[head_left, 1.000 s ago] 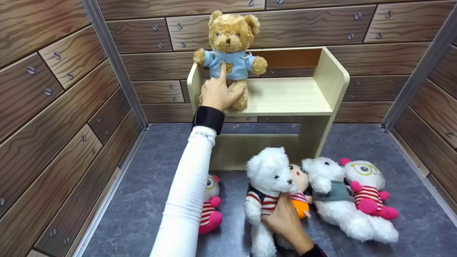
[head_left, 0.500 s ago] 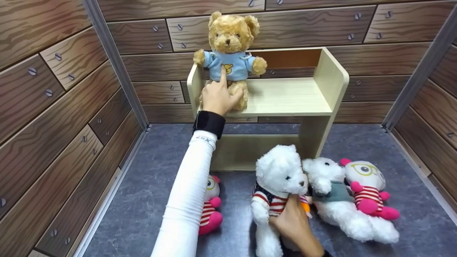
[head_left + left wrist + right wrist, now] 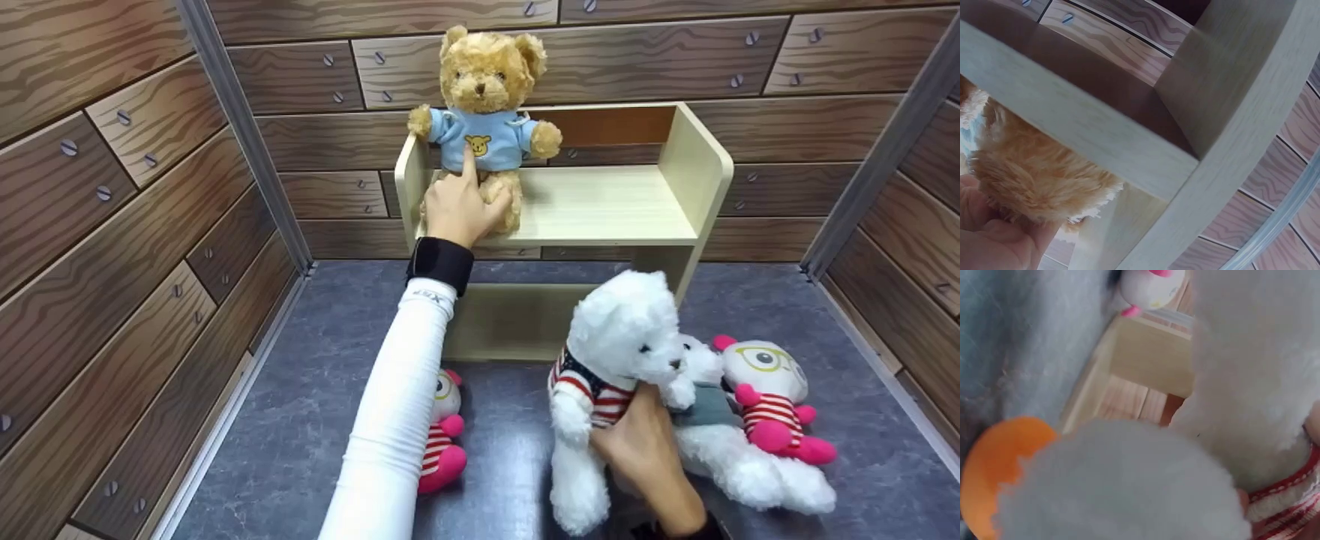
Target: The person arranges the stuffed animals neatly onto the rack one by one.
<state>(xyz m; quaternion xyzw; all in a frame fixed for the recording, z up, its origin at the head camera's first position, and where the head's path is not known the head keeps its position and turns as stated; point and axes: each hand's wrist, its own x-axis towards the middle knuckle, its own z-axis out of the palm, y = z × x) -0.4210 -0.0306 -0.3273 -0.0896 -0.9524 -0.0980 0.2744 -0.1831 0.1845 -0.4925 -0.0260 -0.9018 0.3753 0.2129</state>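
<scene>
A tan teddy bear (image 3: 484, 71) in a blue top sits at the left end of the upper shelf of a pale wooden rack (image 3: 607, 202). My left hand (image 3: 461, 208) touches its front with a straight index finger, and the thumb points out to the right. In the left wrist view, the bear's furry leg (image 3: 1039, 163) lies against the palm. Lower right, my right hand (image 3: 641, 442) grips a white teddy bear (image 3: 622, 322) by its striped red-and-white top. This bear is upright, partly in front of a second white bear (image 3: 750, 465) in a grey-green top.
A pink striped plush doll (image 3: 780, 420) with glasses lies at the far right. Another pink doll (image 3: 444, 454) lies on the floor, partly hidden by my left sleeve. Something orange (image 3: 1005, 461) shows in the right wrist view. Wood-patterned walls (image 3: 135, 225) enclose the floor.
My right hand has moved the held white bear to the right and slightly upward, covering the orange-clothed doll and part of the second white bear. My left index finger has slid slightly down the tan bear's top.
</scene>
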